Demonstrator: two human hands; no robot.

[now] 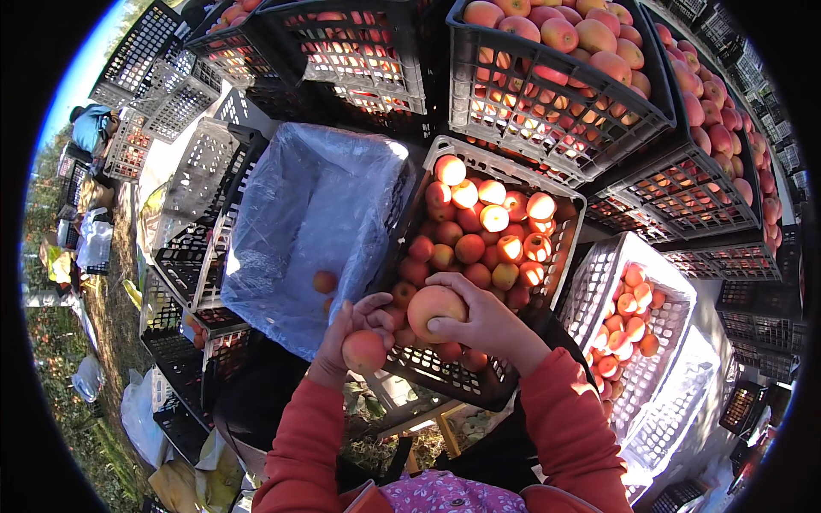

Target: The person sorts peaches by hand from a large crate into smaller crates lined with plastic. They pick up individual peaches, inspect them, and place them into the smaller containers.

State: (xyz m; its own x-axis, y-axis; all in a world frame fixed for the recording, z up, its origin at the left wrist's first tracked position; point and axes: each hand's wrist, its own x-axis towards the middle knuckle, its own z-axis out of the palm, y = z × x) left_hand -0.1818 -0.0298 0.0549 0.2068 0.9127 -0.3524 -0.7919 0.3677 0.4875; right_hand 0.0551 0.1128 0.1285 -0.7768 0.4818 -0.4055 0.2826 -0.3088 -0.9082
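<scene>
My left hand (pixel 349 336) holds a red-orange apple (pixel 364 352), its fingers curled behind the fruit. In my right hand (pixel 478 314) is a larger apple (pixel 437 312), gripped between thumb and fingers. Both hands hover over the near edge of a black plastic crate (pixel 573 247) partly filled with red apples (pixel 469 248). To its left stands a crate lined with clear plastic film (pixel 288 167). Near that liner's right side lies an apple (pixel 325 281), with part of another beside it.
Stacked crates heaped with apples (pixel 561 35) rise behind. A white crate (pixel 681 292) with smaller apples stands at right. Black crates (pixel 205 167) are stacked at left. A person (pixel 93 128) in blue is far left, and plastic bags (pixel 142 410) lie low at left.
</scene>
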